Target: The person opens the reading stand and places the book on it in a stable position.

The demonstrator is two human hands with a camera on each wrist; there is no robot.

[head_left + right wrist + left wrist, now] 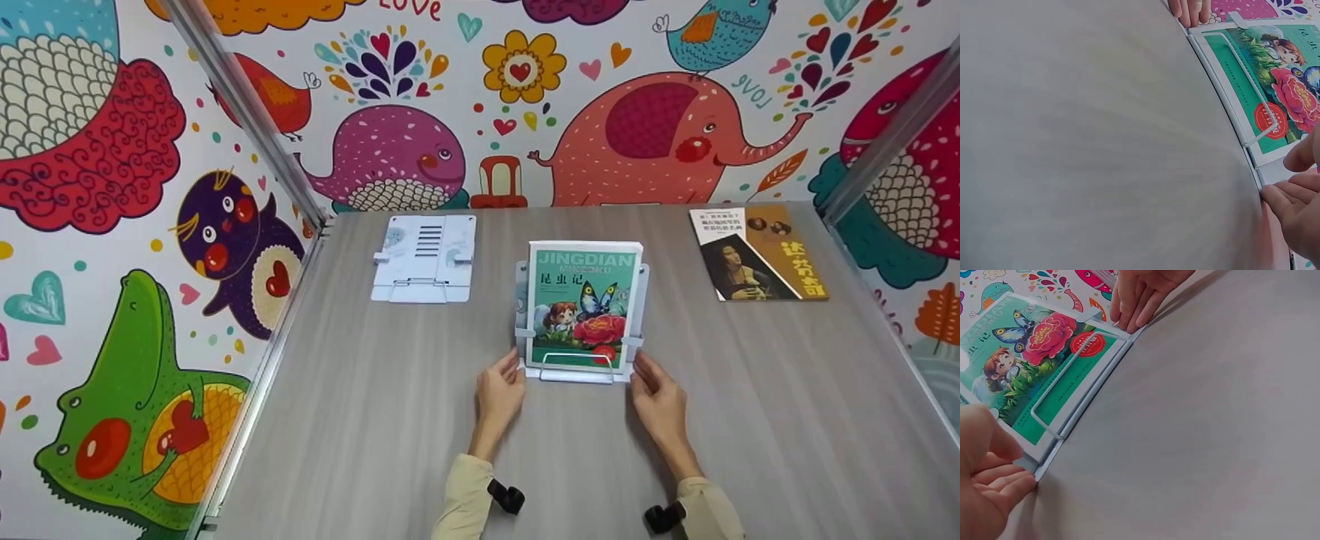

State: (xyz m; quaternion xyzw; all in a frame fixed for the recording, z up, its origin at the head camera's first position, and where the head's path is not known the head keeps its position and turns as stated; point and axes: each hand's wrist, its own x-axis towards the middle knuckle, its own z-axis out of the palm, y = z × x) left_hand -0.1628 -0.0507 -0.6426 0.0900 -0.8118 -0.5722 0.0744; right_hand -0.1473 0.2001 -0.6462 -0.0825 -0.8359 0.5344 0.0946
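A white book stand [637,304] sits at the middle of the table with a green-covered insect book [581,315] leaning on it. The cover shows a butterfly, a red flower and a cartoon child. A wire bracket [576,377] crosses the book's lower edge, and small side clips overlap its sides. My left hand [500,394] holds the stand's lower left corner, with fingers along the edge and thumb above in the left wrist view. At the lower right corner, my right hand [661,401] grips the stand the same way, as the right wrist view [1297,208] shows.
Back left on the table [360,420] lies a second white book stand [424,259] without a book. A brown, black and white book [759,255] lies at the back right. Walls printed with cartoon animals border the table, with metal posts [244,105] at the corners.
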